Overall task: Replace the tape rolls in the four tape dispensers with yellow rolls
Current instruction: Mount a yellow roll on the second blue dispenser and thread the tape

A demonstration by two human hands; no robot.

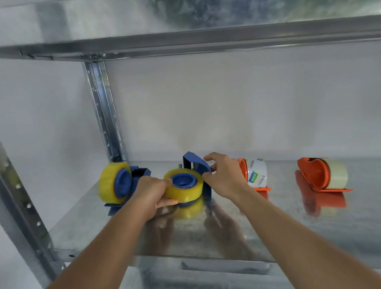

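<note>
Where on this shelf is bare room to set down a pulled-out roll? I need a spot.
Free: the front strip of the shelf, and the gap between the two orange dispensers. Crowded: the left end, around both blue dispensers and the hands.

shelf (286, 228) was shiny galvanized metal, pretty mirror-like, blue dispensers (196, 167) looked like smooth plastic, yellow tape roll (185, 192) glossy and see-through, orange dispensers (313, 174) smooth plastic too

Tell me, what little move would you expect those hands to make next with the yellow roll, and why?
Probably press the yellow tape roll fully down onto the blue hub. The left hand grips the roll's edge, the right hand steadies the second blue dispenser, and the roll looks tilted, so perhaps not seated.
</note>
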